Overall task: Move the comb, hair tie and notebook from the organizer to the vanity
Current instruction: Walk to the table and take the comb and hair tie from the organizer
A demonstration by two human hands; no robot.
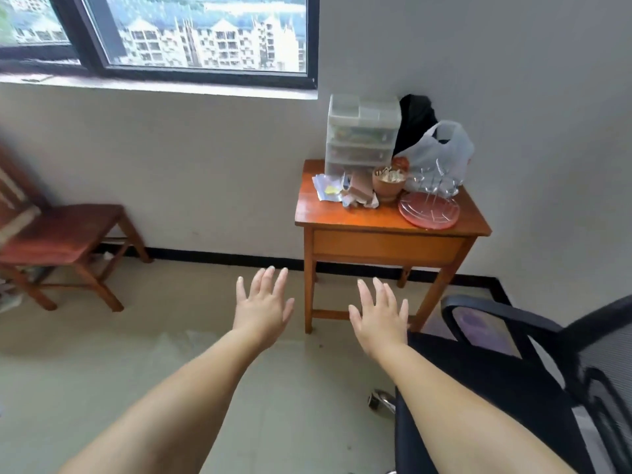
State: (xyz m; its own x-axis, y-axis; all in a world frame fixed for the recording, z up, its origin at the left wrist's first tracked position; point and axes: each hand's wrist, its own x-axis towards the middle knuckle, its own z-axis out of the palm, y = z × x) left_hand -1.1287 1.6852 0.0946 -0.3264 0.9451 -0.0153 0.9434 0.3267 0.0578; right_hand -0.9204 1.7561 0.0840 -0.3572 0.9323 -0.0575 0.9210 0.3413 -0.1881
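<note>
A clear plastic drawer organizer (360, 136) stands at the back left of a small orange wooden table (362, 218) against the wall. Its drawers show blurred coloured contents; I cannot make out a comb, hair tie or notebook. My left hand (263, 309) and my right hand (381, 319) reach forward over the floor, palms down, fingers spread, both empty. They are in front of the table and below its top, the right hand near its front left leg.
On the table sit crumpled papers (333, 189), a clay pot (388, 184), a pink round tray with a wire rack (429, 208) and a plastic bag (441, 152). A black office chair (513, 364) is at my right, and a wooden chair (65, 241) stands at the left.
</note>
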